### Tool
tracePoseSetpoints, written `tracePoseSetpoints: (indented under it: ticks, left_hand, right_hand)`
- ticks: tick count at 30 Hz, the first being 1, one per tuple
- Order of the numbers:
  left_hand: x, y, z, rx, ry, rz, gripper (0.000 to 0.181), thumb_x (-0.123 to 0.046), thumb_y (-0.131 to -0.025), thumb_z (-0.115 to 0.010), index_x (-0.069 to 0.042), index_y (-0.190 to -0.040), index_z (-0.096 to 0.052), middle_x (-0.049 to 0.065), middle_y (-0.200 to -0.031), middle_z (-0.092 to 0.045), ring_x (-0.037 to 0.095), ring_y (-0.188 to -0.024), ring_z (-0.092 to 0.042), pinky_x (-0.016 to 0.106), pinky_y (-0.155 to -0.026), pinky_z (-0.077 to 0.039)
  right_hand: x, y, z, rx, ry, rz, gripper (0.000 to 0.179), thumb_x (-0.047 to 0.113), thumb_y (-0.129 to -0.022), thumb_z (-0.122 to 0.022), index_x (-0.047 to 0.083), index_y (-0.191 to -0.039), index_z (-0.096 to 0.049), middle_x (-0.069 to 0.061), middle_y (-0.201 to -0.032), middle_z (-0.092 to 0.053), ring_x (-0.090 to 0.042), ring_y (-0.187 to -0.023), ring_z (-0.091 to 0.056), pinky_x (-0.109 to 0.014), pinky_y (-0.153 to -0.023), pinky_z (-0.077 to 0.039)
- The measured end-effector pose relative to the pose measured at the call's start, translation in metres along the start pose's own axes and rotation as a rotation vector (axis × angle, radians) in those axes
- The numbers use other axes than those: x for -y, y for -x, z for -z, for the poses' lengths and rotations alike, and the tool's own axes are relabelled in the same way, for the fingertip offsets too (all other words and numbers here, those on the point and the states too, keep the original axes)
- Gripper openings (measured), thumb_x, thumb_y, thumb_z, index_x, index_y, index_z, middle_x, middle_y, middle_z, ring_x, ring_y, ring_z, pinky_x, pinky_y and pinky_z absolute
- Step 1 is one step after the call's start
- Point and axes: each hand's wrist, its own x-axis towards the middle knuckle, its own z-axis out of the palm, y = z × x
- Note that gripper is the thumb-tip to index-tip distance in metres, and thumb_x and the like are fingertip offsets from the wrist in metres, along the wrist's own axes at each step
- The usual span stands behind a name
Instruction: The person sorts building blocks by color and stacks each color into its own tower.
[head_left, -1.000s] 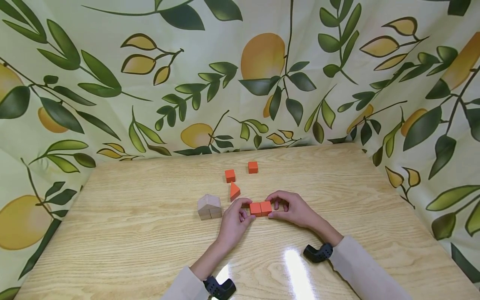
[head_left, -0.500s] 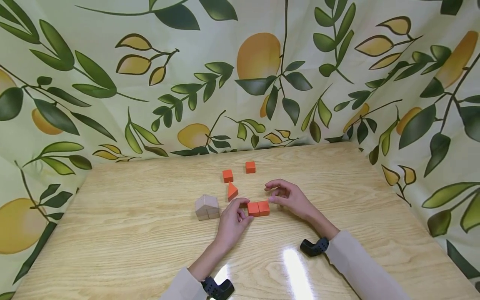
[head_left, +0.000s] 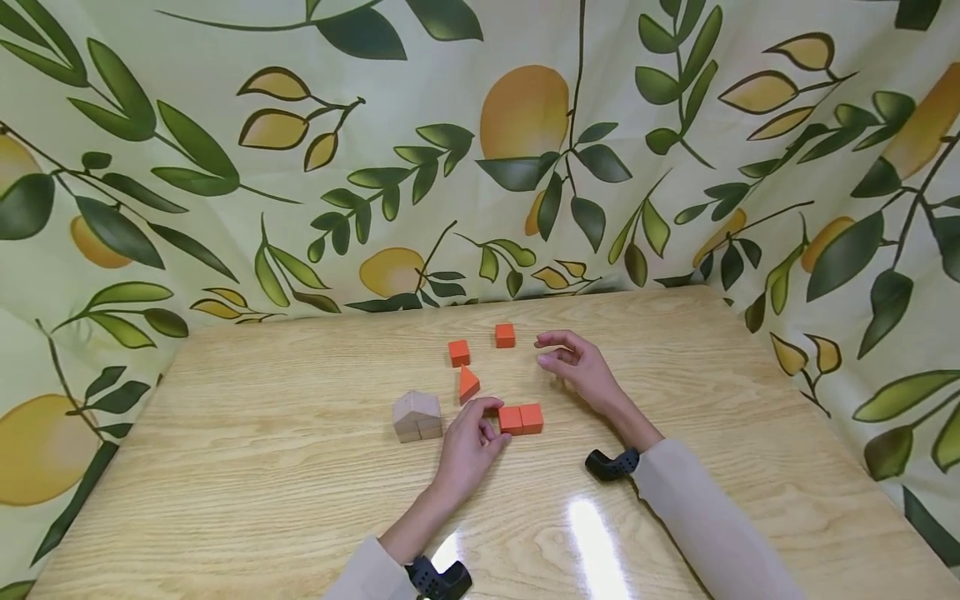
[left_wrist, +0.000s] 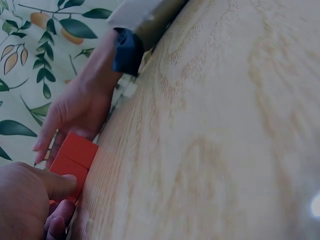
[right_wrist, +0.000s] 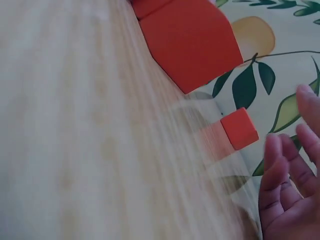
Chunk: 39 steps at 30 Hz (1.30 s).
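Note:
Two orange-red cubes stand side by side on the table, touching. My left hand (head_left: 467, 450) pinches the left cube (head_left: 511, 421) between thumb and index finger; in the left wrist view the thumb (left_wrist: 62, 185) lies against its face. The right cube (head_left: 532, 418) has no hand on it. My right hand (head_left: 587, 371) is raised farther back, fingers loosely bent and apart, holding nothing. Nearest to it is a single orange-red cube (head_left: 505, 336) at the back, to its left. In the right wrist view that hand (right_wrist: 290, 195) appears apart from the small cube (right_wrist: 240, 129).
An orange-red triangular block (head_left: 468, 384) lies behind my left hand, with another orange-red cube (head_left: 459, 353) just beyond it. To the left stands a small house shape of pale wooden blocks (head_left: 417, 417). A leaf-and-fruit patterned cloth (head_left: 420, 200) encloses the wooden table (head_left: 285, 467).
My right hand has let go of the right cube and moved back, away from the pair, toward the far single cube. My left hand has stayed on the left cube.

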Motion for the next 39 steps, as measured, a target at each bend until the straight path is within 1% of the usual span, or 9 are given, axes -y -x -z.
tracePoseSetpoints:
  ticks: [5,11,14,19,23,28,33,36,39]
  left_hand:
    - [-0.001,0.0,0.001,0.012,-0.005,-0.009,0.042,0.002,-0.079,-0.076,-0.003,-0.116,-0.058,0.002,-0.085,-0.054,0.009,-0.067,-0.049,0.022,-0.058,-0.042]
    - [-0.001,0.0,0.002,0.014,-0.008,0.002,0.043,0.002,-0.078,-0.076,-0.004,-0.117,-0.058,0.002,-0.087,-0.055,0.008,-0.067,-0.048,0.022,-0.058,-0.042]
    - [0.0,0.0,0.002,0.013,-0.007,0.009,0.044,0.002,-0.078,-0.076,-0.004,-0.117,-0.058,0.002,-0.089,-0.055,0.008,-0.067,-0.048,0.022,-0.058,-0.042]
    - [0.001,0.001,0.001,0.017,-0.005,0.014,0.045,0.002,-0.078,-0.076,-0.005,-0.118,-0.058,0.002,-0.087,-0.055,0.008,-0.066,-0.049,0.021,-0.058,-0.042]
    - [0.001,0.001,0.001,0.017,-0.011,0.006,0.045,0.003,-0.077,-0.076,-0.005,-0.118,-0.058,0.003,-0.086,-0.055,0.009,-0.067,-0.049,0.021,-0.058,-0.041]
    - [0.001,0.001,0.001,0.012,-0.013,0.008,0.046,0.004,-0.076,-0.077,-0.005,-0.117,-0.058,0.002,-0.085,-0.055,0.009,-0.067,-0.049,0.021,-0.058,-0.042]
    - [0.0,0.001,0.001,0.012,-0.016,0.014,0.046,0.004,-0.076,-0.077,-0.005,-0.117,-0.058,0.002,-0.086,-0.055,0.008,-0.066,-0.049,0.022,-0.058,-0.042]
    - [0.0,0.001,0.001,0.011,-0.02,0.009,0.046,0.005,-0.076,-0.077,-0.005,-0.117,-0.058,0.002,-0.087,-0.055,0.008,-0.067,-0.049,0.022,-0.058,-0.042]
    - [0.0,0.001,0.001,0.01,-0.018,0.008,0.046,0.004,-0.076,-0.077,-0.005,-0.117,-0.058,0.003,-0.089,-0.057,0.009,-0.067,-0.049,0.022,-0.058,-0.042]
  right_hand:
    - [-0.001,-0.009,-0.002,0.032,0.081,-0.011,0.044,0.017,-0.088,-0.071,0.002,-0.126,-0.054,-0.014,-0.124,-0.056,-0.02,-0.091,-0.061,-0.027,-0.064,-0.048]
    - [0.019,-0.014,-0.007,0.066,0.115,0.009,0.046,0.009,-0.088,-0.07,-0.005,-0.128,-0.051,-0.023,-0.126,-0.052,-0.029,-0.089,-0.06,-0.028,-0.065,-0.048]
    - [0.022,-0.018,-0.008,0.069,0.139,0.008,0.047,0.008,-0.088,-0.069,-0.005,-0.129,-0.05,-0.024,-0.127,-0.051,-0.031,-0.089,-0.06,-0.028,-0.065,-0.047]
    - [-0.002,-0.032,-0.008,0.041,0.183,-0.006,0.047,0.016,-0.087,-0.072,0.006,-0.129,-0.052,-0.019,-0.121,-0.056,-0.027,-0.086,-0.062,-0.029,-0.067,-0.046]
    - [-0.019,-0.044,-0.009,0.033,0.26,0.037,0.048,0.021,-0.086,-0.073,0.015,-0.13,-0.055,-0.013,-0.118,-0.056,-0.02,-0.082,-0.061,-0.03,-0.069,-0.047]
    - [-0.023,-0.055,-0.011,0.048,0.286,0.051,0.05,0.024,-0.084,-0.076,0.022,-0.13,-0.056,-0.003,-0.123,-0.053,-0.019,-0.082,-0.062,-0.033,-0.071,-0.048]
    - [-0.023,-0.061,-0.012,0.074,0.293,0.008,0.052,0.024,-0.083,-0.076,0.022,-0.131,-0.056,-0.005,-0.105,-0.061,-0.018,-0.078,-0.06,-0.032,-0.07,-0.045]
    - [-0.022,-0.063,-0.012,0.082,0.289,-0.009,0.051,0.022,-0.083,-0.076,0.021,-0.13,-0.056,-0.005,-0.102,-0.063,-0.019,-0.076,-0.059,-0.032,-0.068,-0.044]
    - [-0.021,-0.063,-0.012,0.087,0.28,-0.024,0.049,0.021,-0.084,-0.076,0.02,-0.129,-0.057,-0.003,-0.111,-0.062,-0.02,-0.077,-0.059,-0.033,-0.068,-0.044]
